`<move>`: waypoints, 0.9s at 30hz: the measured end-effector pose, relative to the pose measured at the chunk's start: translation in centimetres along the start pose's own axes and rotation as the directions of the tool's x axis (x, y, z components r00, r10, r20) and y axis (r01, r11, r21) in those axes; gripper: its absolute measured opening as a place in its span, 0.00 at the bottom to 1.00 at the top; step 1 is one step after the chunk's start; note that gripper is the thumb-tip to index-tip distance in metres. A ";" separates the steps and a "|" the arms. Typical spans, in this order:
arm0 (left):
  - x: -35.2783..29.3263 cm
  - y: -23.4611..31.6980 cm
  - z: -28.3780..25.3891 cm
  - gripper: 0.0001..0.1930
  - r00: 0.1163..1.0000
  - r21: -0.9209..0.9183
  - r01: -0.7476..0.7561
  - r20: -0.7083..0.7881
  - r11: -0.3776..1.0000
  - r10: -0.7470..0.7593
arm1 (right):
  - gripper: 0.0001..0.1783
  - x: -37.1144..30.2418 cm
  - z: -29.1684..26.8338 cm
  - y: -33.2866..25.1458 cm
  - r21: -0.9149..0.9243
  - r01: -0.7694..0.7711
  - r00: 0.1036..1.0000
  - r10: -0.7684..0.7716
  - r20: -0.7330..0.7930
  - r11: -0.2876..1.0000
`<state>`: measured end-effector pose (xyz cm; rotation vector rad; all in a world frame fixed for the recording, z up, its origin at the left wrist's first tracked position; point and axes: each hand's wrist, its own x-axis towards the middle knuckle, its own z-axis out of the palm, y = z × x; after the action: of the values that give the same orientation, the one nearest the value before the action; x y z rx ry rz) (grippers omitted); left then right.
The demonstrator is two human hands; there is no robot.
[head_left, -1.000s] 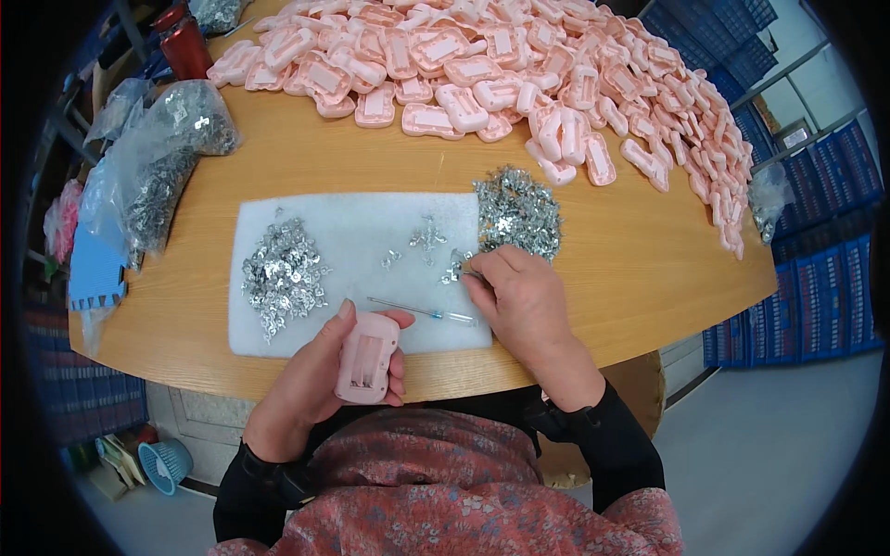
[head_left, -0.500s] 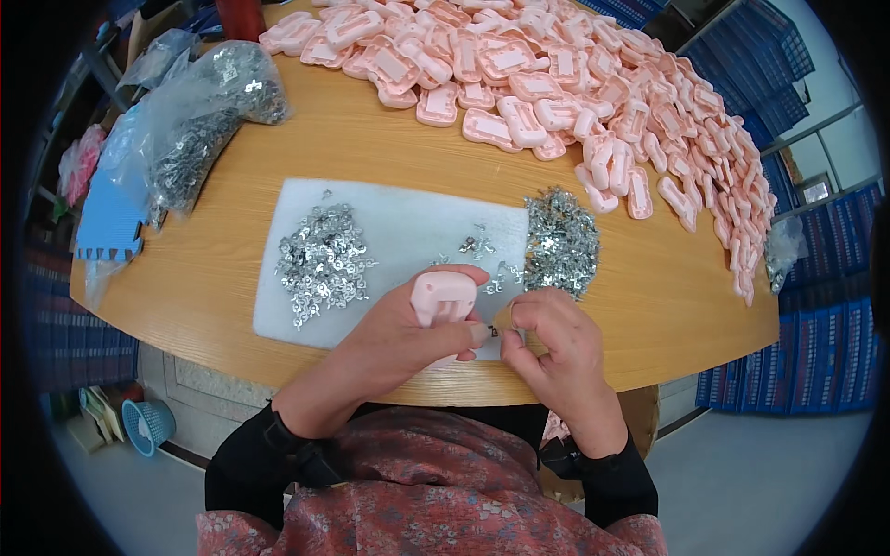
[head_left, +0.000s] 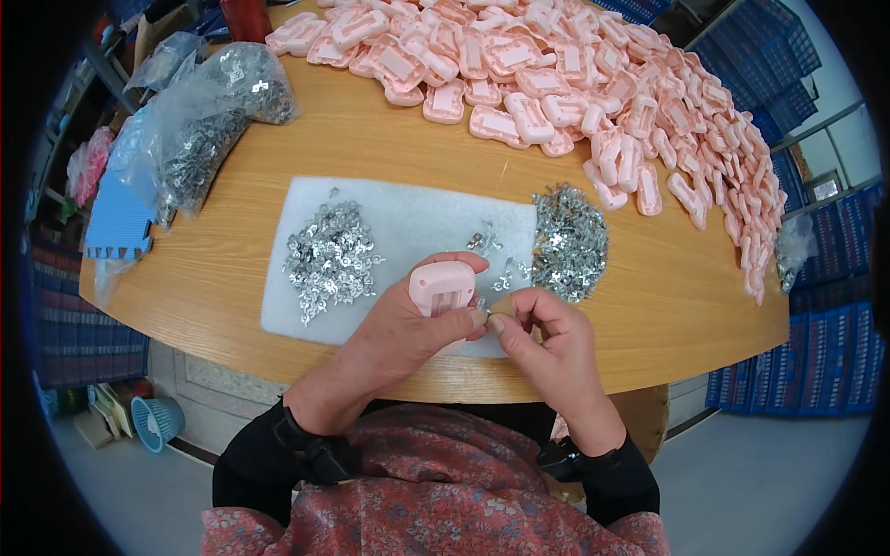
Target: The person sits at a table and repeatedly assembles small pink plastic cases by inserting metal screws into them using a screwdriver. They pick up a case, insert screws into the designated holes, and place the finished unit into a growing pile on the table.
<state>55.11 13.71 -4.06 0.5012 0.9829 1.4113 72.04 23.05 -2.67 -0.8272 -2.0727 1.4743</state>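
Observation:
My left hand point(head_left: 394, 320) is wrapped round a pink plastic housing point(head_left: 442, 285) with slots in its face, held over the front of a white foam mat point(head_left: 399, 218). Thumb and forefinger of my right hand point(head_left: 549, 341) pinch together right beside the left thumb tip, with a small metal piece between them, partly hidden. Small silver metal clips point(head_left: 332, 259) lie heaped on the mat's left part. A few loose clips point(head_left: 484, 241) are scattered nearer the hands. Another heap of small silver parts point(head_left: 569, 243) sits at the mat's right edge, partly on the wooden table point(head_left: 686, 296).
A large pile of pink housings point(head_left: 556, 83) spreads along the table's far and right side. At left lie a clear bag of metal parts point(head_left: 209, 139) and a blue foam tile point(head_left: 120, 221). Blue crates point(head_left: 797, 357) stand at right, and a light blue basket point(head_left: 156, 422) is on the floor.
My right hand has moved slightly left, its pinched fingertips now meeting the left thumb at the housing. The whole scene has shifted a little to the right in view.

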 end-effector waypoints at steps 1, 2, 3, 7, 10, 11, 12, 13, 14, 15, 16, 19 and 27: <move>0.0 -0.1 0.0 0.24 1.000 0.005 -0.003 0.020 1.000 0.002 | 0.05 0.1 0.1 0.2 0.100 -0.055 0.998 0.054 0.008 0.993; 0.0 -0.3 -0.1 0.23 0.999 0.010 -0.005 0.040 1.000 0.005 | 0.05 0.1 0.1 0.4 0.133 -0.068 0.997 0.070 -0.009 0.989; -0.1 -0.4 -0.2 0.21 0.998 0.015 -0.011 0.057 1.000 0.010 | 0.04 0.2 0.2 0.7 0.167 -0.079 0.996 0.083 -0.022 0.983; -0.3 -0.4 -1.2 0.28 0.977 -0.319 0.204 0.123 0.926 -0.173 | 0.05 0.9 0.0 0.1 -0.067 0.172 0.983 -0.175 -0.047 0.983; -0.2 -0.7 -1.6 0.33 0.965 -0.328 0.251 0.154 0.911 -0.211 | 0.07 1.7 0.3 -0.8 -0.249 0.320 0.946 -0.322 0.034 0.914; -0.2 -0.8 -1.6 0.33 0.961 -0.330 0.272 0.150 0.904 -0.234 | 0.08 1.9 0.3 -0.8 -0.289 0.357 0.933 -0.353 0.067 0.888; -0.2 -0.8 -1.5 0.32 0.955 -0.332 0.292 0.146 0.897 -0.257 | 0.08 2.2 0.4 -0.8 -0.327 0.394 0.918 -0.383 0.101 0.859; -0.2 -0.8 -1.5 0.32 0.954 -0.315 0.298 0.131 0.901 -0.270 | 0.09 2.3 0.4 -0.8 -0.362 0.431 0.902 -0.410 0.137 0.826; -0.2 -0.8 -1.4 0.32 0.952 -0.298 0.305 0.116 0.905 -0.282 | 0.09 2.3 0.5 -0.8 -0.389 0.431 0.901 -0.410 0.140 0.814; -0.2 -0.9 -1.4 0.32 0.950 -0.281 0.312 0.101 0.908 -0.295 | 0.09 2.3 0.6 -0.8 -0.416 0.430 0.901 -0.410 0.143 0.801; -0.1 -1.0 -1.4 0.32 0.949 -0.267 0.316 0.092 0.910 -0.303 | 0.09 2.3 0.7 -0.7 -0.443 0.429 0.901 -0.409 0.145 0.787; -0.1 -1.4 -1.4 0.32 0.942 -0.242 0.334 0.073 0.911 -0.326 | 0.08 2.2 0.7 -1.2 -0.536 0.417 0.908 -0.365 0.207 0.734; 0.0 -1.4 -1.5 0.32 0.937 -0.235 0.350 0.089 0.907 -0.338 | 0.08 2.2 0.4 -2.4 -0.454 0.161 0.979 -0.085 0.183 0.876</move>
<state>54.77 13.11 -5.99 0.1622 0.7972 1.1740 69.71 23.76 -0.50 -0.7445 -2.6049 1.0059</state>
